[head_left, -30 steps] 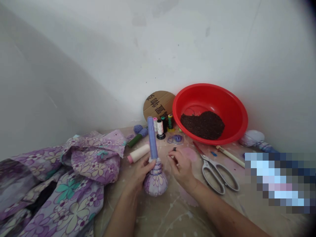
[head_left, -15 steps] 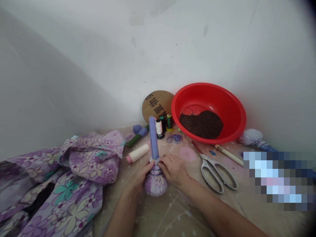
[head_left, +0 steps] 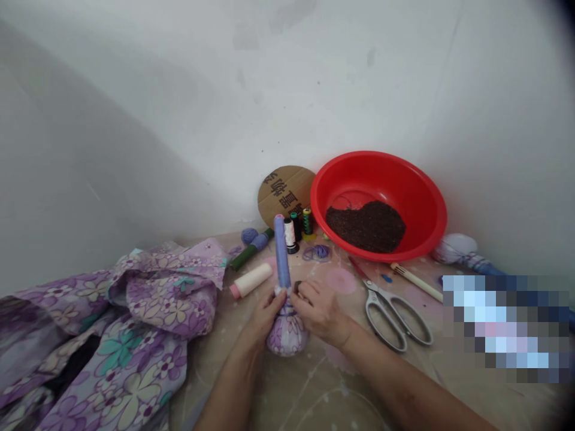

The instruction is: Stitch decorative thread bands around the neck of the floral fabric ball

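A floral cloth bundle [head_left: 287, 336] with a round, stuffed bottom stands almost upright before me. From its gathered neck rises a purple-wrapped stick handle [head_left: 281, 251], and purple cord is wound round that neck. My left hand [head_left: 267, 311] grips the neck from the left, thumb lying against the gathered cloth. On the other side, my right hand [head_left: 317, 305] has its fingers curled and pinched at the neck, by the cord windings. Whether those fingers also hold the cord's end is hidden.
Floral fabric [head_left: 148, 323] lies heaped at left. Behind the bundle are a white thread roll [head_left: 251, 280], several small spools [head_left: 307, 222] and a cardboard disc [head_left: 285, 188]. At right are a red basin [head_left: 426, 203] with dark filling, scissors [head_left: 395, 317] and a white-headed bundle [head_left: 456, 246].
The bundle has shifted slightly right, its handle top a little lower. My right fingers have curled more tightly at the neck; my left hand stays on it.
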A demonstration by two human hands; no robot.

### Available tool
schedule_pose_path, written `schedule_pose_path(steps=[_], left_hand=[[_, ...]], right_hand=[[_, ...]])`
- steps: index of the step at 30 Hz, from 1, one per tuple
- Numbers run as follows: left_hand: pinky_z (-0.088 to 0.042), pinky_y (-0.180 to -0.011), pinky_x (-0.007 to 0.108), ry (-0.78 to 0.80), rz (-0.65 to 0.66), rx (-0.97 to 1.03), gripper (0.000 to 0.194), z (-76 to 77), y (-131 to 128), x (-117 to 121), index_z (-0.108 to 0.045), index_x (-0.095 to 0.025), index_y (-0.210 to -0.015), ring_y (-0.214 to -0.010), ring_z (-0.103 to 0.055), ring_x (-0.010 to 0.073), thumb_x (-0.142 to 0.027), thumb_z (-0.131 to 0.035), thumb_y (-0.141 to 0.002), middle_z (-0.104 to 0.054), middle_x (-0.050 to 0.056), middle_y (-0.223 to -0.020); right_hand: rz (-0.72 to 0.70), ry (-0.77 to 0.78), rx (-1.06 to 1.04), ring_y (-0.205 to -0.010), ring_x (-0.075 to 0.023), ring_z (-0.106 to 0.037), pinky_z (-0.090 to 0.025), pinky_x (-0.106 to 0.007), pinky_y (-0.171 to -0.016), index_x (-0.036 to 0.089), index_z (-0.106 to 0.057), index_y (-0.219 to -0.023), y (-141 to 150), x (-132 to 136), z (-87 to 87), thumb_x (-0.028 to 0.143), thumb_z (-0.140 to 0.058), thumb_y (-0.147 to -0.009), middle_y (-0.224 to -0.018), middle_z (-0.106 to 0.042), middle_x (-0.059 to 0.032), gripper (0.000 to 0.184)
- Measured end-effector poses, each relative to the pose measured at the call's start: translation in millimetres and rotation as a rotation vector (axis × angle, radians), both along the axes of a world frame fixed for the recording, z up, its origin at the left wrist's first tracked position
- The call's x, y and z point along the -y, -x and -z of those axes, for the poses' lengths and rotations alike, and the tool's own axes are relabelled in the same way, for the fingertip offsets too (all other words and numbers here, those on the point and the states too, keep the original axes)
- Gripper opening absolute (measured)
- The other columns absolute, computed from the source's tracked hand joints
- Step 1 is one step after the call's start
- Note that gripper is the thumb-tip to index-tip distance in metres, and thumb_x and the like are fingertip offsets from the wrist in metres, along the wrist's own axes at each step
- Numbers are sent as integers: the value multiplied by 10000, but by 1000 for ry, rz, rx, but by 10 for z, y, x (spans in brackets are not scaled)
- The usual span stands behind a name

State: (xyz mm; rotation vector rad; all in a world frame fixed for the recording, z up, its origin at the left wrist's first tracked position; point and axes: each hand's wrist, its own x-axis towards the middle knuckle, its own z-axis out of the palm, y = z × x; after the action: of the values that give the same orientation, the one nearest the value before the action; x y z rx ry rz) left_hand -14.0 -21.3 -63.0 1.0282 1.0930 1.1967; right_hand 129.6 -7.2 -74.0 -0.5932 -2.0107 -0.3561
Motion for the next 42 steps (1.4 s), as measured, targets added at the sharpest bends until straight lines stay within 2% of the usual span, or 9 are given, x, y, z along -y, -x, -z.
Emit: schedule_pose_path(steps=[2, 6, 7, 9, 18, 23, 28, 35, 42], left_hand=[[-484, -734, 314, 27, 17, 34, 280, -6, 16, 0, -696, -175, -828, -755, -639, 210, -406, -687, -670, -718, 49, -772], [-474, -698, 283, 90, -6, 52, 289, -48, 28, 10, -688, -151, -841, -752, -638, 195, -370, -715, -654, -701, 39, -733], [-473, -684, 282, 103, -14, 55, 280, -60, 25, 13, -682, -145, -817, -728, -636, 190, -365, -722, -648, -689, 37, -698], [-476, -651, 285, 125, -22, 70, 260, -75, 19, 16, -662, -141, -771, -658, -630, 180, -357, -730, -642, -662, 29, -628], [-503, -632, 305, 154, 22, 109, 205, -20, 72, 5, -638, -139, -771, -644, -649, 193, -331, -682, -716, -702, 82, -704], [-523, -610, 321, 217, 5, 177, 208, 34, 135, -30, -637, -149, -782, -613, -651, 197, -330, -699, -700, -693, 60, -660], [-530, -585, 312, 235, 46, 204, 223, 96, 195, -66, -643, -152, -787, -594, -651, 191, -346, -703, -694, -696, 66, -656], [-528, -572, 302, 229, 47, 204, 196, 100, 196, -66, -649, -146, -775, -580, -650, 191, -317, -700, -695, -694, 59, -643], [-533, -606, 328, 329, 77, 273, 166, 46, 179, -38, -649, -137, -786, -608, -662, 206, -299, -625, -764, -702, 80, -656]], right_hand=[[-160, 208, -169, -628, -146, -524, -426, -260, -570, 189, -578, -787, 36, 69, -48, 173, -367, -916, -669, -553, -34, 248], [-507, 968, -794, -443, -108, -533, -460, -238, -461, 217, -457, -792, 61, 100, -138, 347, -391, -927, -600, -566, 31, 198], [-578, 1094, -927, -404, -102, -520, -454, -230, -432, 222, -432, -790, 43, 82, -165, 383, -438, -905, -584, -569, 46, 198], [-655, 1157, -1109, -404, -98, -523, -444, -209, -419, 223, -423, -782, -22, 32, -227, 418, -545, -844, -544, -564, 65, 237], [-508, 748, -1358, -493, -92, -537, -505, -266, -584, 224, -473, -795, -404, -156, -401, 369, -604, -813, -536, -540, 80, 196], [-156, 372, -1275, -502, -75, -474, -488, -274, -654, 205, -502, -767, -582, -233, -419, 315, -563, -848, -574, -484, 73, 149], [177, 126, -1108, -547, -90, -492, -464, -390, -860, 194, -538, -788, -743, -286, -382, 277, -533, -860, -614, -486, 61, 111], [337, 1, -991, -699, -138, -590, -396, -484, -987, 204, -563, -857, -887, -362, -281, 292, -514, -863, -694, -528, 33, 101], [224, 221, -894, -907, -203, -598, -397, -441, -972, 226, -628, -942, -748, -294, -263, 257, -501, -867, -827, -622, -34, 151]])
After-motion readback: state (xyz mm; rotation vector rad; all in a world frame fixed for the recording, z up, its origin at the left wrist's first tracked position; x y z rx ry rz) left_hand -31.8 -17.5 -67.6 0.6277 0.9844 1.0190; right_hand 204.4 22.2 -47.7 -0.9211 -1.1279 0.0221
